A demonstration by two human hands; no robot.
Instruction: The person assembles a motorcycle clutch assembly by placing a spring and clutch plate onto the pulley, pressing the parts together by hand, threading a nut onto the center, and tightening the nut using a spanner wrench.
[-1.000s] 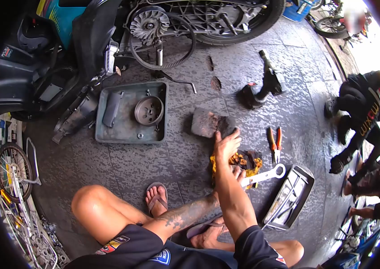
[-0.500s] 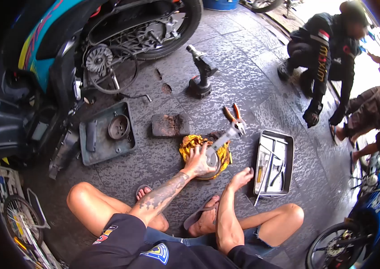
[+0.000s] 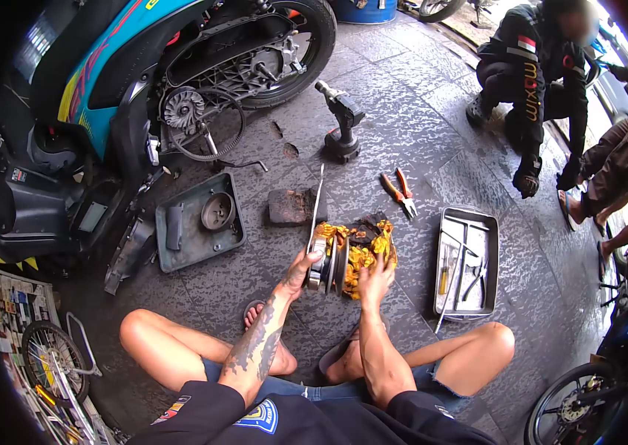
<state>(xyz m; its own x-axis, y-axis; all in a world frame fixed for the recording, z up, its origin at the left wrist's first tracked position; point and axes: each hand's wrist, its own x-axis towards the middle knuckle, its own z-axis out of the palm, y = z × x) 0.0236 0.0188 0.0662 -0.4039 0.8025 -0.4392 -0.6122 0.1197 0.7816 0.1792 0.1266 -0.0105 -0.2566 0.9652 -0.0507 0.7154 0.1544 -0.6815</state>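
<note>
My left hand (image 3: 299, 271) grips the left side of a round metal pulley assembly (image 3: 337, 265), which is turned on edge above the floor. From that side a flat metal bar (image 3: 318, 200) sticks upward; whether it is fixed to the assembly I cannot tell. My right hand (image 3: 376, 282) is closed on a crumpled yellow cloth (image 3: 363, 256) with dark stains, against the assembly's right side. Part of the cloth is hidden behind the assembly. A dark, worn block (image 3: 291, 208) lies just beyond my left hand. Orange-handled pliers (image 3: 400, 194) rest farther off to the right.
A tool tray (image 3: 440, 285) stands right, a grey tray (image 3: 180, 259) with a round part left. A cordless impact wrench (image 3: 342, 126) stands ahead. An opened scooter (image 3: 99, 96) fills the upper left. A crouching person (image 3: 529, 81) is at the upper right.
The pulley assembly has been tipped from lying flat onto its edge, and the bar has swung left to point up. My right hand has moved from beside the tool tray onto the cloth.
</note>
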